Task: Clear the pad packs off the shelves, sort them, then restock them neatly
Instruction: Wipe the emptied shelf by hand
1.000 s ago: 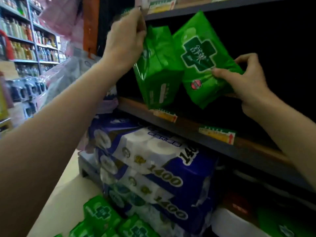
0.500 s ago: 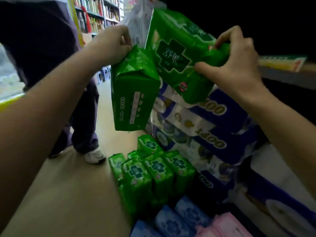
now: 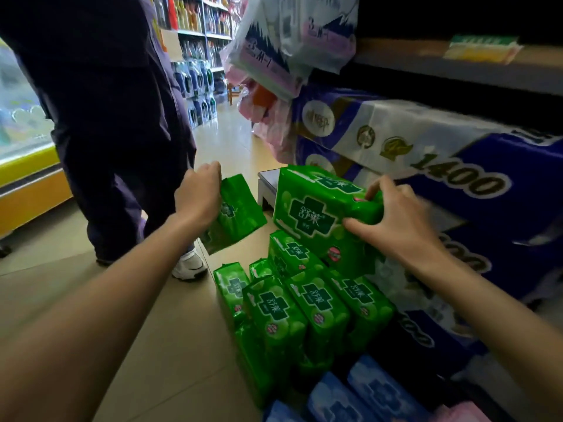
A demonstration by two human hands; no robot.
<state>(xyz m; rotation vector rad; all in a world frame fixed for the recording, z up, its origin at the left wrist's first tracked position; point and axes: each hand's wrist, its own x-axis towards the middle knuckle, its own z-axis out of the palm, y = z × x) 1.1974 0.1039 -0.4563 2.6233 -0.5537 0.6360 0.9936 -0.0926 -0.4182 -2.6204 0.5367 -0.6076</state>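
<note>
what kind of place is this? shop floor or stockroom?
Most likely a small shop's aisle, not a stockroom: a price label on the shelf edge, shelves of bottles down the aisle, and bulk toilet paper packs stacked beside green pad packs on the floor.

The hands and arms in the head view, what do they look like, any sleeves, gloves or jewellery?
Both are bare. The left hand and the right hand wear no gloves, and no rings, watch or bracelets show. Both forearms are uncovered up to the picture's edge, with no sleeve in view. No markings or tattoos are visible.
</note>
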